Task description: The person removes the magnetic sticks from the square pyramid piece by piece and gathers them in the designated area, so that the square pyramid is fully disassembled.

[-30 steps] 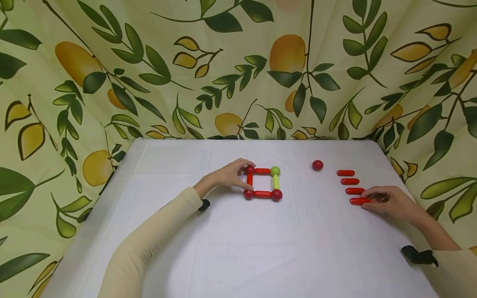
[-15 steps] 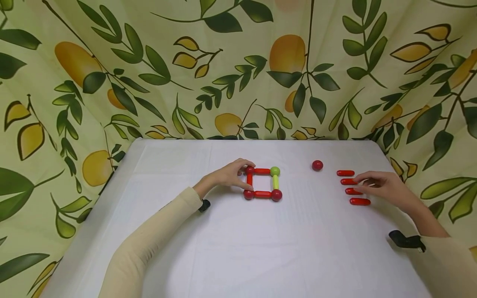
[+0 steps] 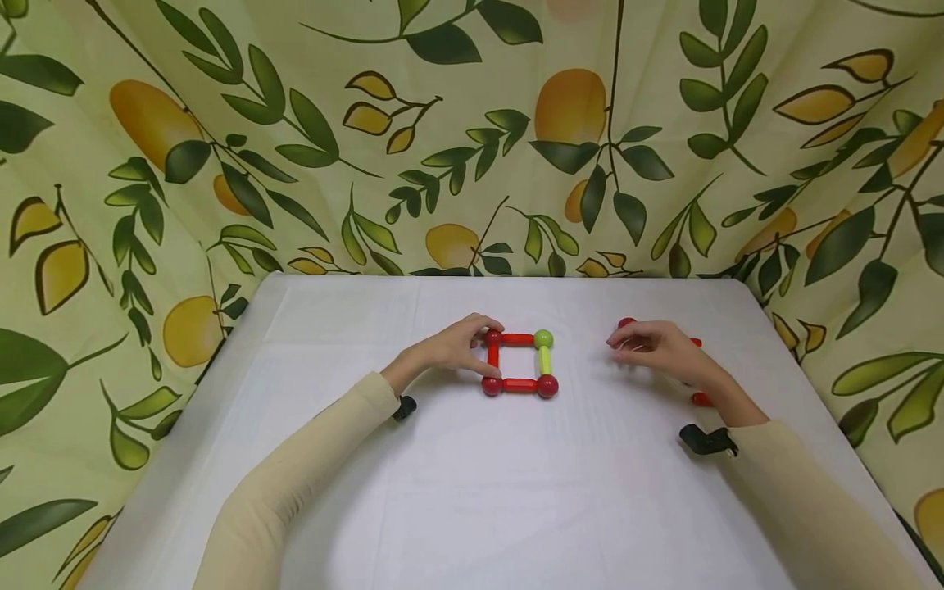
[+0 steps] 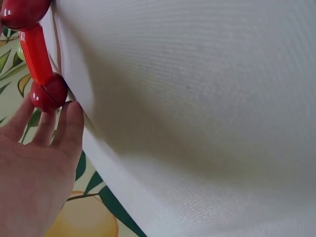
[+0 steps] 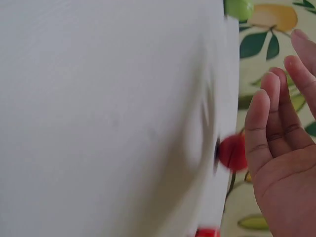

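Note:
A square of magnetic rods and balls point(image 3: 520, 385) lies on the white table, with red rods, red balls, one green rod point(image 3: 545, 360) and one green ball point(image 3: 543, 338). My left hand point(image 3: 450, 344) holds its left side, thumb at the near red ball point(image 3: 491, 386) and fingers at the far one. In the left wrist view, fingers touch a red ball point(image 4: 49, 93) joined to a red rod point(image 4: 36, 54). My right hand point(image 3: 660, 352), fingers loosely bent and holding nothing, hovers beside a loose red ball point(image 3: 626, 322), partly covering it. The right wrist view shows this ball point(image 5: 232, 152) behind the palm.
Loose red rods lie at the right of the table, mostly hidden by the right hand; the nearest rod point(image 3: 701, 399) shows one end. A leaf-and-fruit patterned curtain point(image 3: 457, 147) hangs around the table point(image 3: 472, 492).
My right hand has left the near red rod, passed over the row of rods and moved left to the loose red ball. The left hand and the square have stayed put.

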The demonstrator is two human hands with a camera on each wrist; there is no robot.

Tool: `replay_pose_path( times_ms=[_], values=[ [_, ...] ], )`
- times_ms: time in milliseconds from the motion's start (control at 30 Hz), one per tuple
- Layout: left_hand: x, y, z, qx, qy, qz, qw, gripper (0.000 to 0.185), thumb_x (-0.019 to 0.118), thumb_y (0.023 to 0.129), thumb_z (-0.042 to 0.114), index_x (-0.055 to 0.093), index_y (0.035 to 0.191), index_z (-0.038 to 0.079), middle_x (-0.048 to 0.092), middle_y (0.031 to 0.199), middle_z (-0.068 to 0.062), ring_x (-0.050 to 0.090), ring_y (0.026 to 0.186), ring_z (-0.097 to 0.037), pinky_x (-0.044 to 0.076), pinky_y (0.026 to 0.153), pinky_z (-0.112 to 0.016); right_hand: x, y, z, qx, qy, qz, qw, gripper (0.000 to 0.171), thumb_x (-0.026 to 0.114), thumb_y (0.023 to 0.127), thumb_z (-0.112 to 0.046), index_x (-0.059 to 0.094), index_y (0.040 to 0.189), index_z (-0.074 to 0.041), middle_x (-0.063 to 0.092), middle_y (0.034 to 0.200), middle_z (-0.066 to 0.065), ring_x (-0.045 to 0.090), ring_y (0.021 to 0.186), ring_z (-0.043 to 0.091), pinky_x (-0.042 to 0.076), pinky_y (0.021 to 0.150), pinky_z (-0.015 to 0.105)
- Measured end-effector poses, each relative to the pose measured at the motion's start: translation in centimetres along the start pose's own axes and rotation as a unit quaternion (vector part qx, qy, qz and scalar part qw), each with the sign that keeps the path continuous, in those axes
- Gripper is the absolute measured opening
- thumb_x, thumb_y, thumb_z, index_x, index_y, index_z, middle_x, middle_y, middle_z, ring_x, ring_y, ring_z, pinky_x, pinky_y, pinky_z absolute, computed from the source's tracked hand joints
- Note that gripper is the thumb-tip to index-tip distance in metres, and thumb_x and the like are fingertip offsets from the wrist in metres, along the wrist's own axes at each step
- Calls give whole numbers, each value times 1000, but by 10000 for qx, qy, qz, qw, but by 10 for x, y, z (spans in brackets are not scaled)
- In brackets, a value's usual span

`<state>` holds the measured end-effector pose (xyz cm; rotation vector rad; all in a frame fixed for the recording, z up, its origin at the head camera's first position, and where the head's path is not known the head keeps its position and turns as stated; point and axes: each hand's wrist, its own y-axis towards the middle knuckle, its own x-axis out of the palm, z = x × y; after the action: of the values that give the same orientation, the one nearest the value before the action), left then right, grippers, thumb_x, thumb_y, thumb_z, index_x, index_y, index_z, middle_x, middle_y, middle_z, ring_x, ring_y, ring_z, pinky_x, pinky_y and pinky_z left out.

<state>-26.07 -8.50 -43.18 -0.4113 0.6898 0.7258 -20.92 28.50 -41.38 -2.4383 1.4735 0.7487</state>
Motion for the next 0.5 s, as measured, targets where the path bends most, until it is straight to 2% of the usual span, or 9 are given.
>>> replay_pose_path(
  times_ms=[100, 367, 500],
  values=[
    [1, -1, 0, -25, 25, 5, 10000, 78, 83, 70, 33, 45, 133, 8, 43, 126, -2, 45, 112, -15, 40, 93, -27, 8, 15, -2, -141, 90, -184, 9997, 27, 70, 82, 0, 63, 107, 5, 62, 101, 24, 59, 83, 35, 51, 70, 27],
    [1, -1, -2, -48, 97, 11, 9999, 78, 82, 70, 37, 45, 133, 8, 43, 125, -1, 45, 109, -15, 41, 90, -26, 21, 49, 18, -343, -26, -301, 9990, 28, 70, 84, -8, 64, 111, 2, 63, 104, 17, 60, 86, 27, 51, 73, 25],
    [1, 0, 2, -48, 200, 83, 9998, 74, 81, 72, 36, 46, 132, 8, 44, 122, -3, 45, 104, -17, 41, 88, -27, 29, 63, 19, -287, 95, -354, 9989, 31, 71, 84, -13, 64, 111, 1, 63, 106, 16, 60, 87, 26, 51, 73, 26]
  ],
)
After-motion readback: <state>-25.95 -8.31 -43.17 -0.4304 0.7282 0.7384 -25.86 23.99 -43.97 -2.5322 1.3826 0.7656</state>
